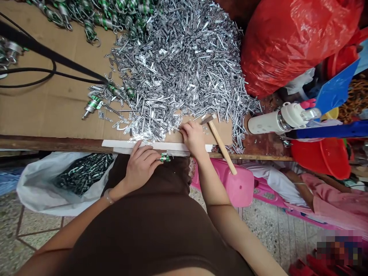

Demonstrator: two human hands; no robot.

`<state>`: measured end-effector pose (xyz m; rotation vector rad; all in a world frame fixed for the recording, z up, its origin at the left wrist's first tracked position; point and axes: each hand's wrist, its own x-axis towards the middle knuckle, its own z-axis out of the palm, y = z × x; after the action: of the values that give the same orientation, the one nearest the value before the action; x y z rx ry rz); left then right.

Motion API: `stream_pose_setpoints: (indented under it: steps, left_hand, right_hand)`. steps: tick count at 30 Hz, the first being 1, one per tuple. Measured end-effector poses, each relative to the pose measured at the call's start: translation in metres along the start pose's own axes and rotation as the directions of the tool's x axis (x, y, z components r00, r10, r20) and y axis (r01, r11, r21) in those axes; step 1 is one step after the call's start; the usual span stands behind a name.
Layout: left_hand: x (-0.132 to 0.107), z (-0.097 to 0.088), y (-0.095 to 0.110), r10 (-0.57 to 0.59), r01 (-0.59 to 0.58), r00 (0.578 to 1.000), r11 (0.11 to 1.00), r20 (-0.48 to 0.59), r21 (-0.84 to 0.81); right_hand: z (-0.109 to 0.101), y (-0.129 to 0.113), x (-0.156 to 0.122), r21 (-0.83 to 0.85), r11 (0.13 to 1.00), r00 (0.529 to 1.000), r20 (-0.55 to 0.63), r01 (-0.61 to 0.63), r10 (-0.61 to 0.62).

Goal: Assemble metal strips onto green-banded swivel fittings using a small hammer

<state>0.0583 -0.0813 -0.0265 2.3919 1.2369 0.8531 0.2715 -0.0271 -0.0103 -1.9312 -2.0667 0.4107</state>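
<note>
With the left hand (140, 167) curled, its fingertips pinch a green-banded metal fitting (165, 158), long axis along the table edge (57, 143). Right hand (194, 140) half-closed at the aluminium link heap (172, 69), farther from the fitting; any hold unclear.

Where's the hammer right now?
In the head view, the wooden-handled hammer lies just right of the right hand, its head by the pile of metal strips, its handle jutting past the table edge over a pink plastic seat.
</note>
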Motion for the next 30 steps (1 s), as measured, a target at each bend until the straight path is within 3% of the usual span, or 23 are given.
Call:
stream_pose_setpoints:
  steps: [4,8,11,16,20,22,27,30]
  left_hand:
    - [-0.001,0.0,-0.001,0.01,-0.01,1.0,1.0,-0.017,-0.015]
    - [0.001,-0.002,0.0,0.026,-0.025,0.999,1.0,-0.039,0.013]
    - [0.002,-0.003,0.0,0.036,-0.035,0.999,0.999,-0.035,0.033]
    - [0.001,-0.003,0.002,0.024,-0.023,0.999,0.999,-0.025,0.033]
    - [0.001,-0.002,0.003,0.005,-0.003,0.999,0.999,-0.032,0.042]
    - [0.0,-0.002,0.003,-0.007,0.01,0.999,0.999,-0.047,0.045]
    - [-0.002,0.0,0.001,-0.02,0.022,0.998,0.999,-0.059,0.025]
    - [-0.002,0.001,-0.001,-0.029,0.029,0.998,1.0,-0.057,0.006]
  right_hand:
    - [-0.011,-0.013,-0.017,0.264,0.96,0.989,-0.08,-0.097,0.122]
    - [-0.01,-0.037,-0.045,0.546,0.83,0.993,0.075,-0.117,0.091]
    - [-0.001,-0.046,-0.058,0.619,0.763,0.981,0.163,-0.186,0.107]
    - [0.003,-0.044,-0.063,0.748,0.596,0.952,0.176,-0.294,0.249]
    - [0.0,-0.05,-0.067,0.818,0.444,0.899,0.186,-0.365,0.397]
    - [0.002,-0.055,-0.07,0.793,0.472,0.885,0.173,-0.386,0.432]
    - [0.017,-0.068,-0.076,0.448,0.82,0.913,-0.022,-0.356,0.408]
    - [0.026,-0.071,-0.076,0.29,0.881,0.91,-0.07,-0.374,0.41]
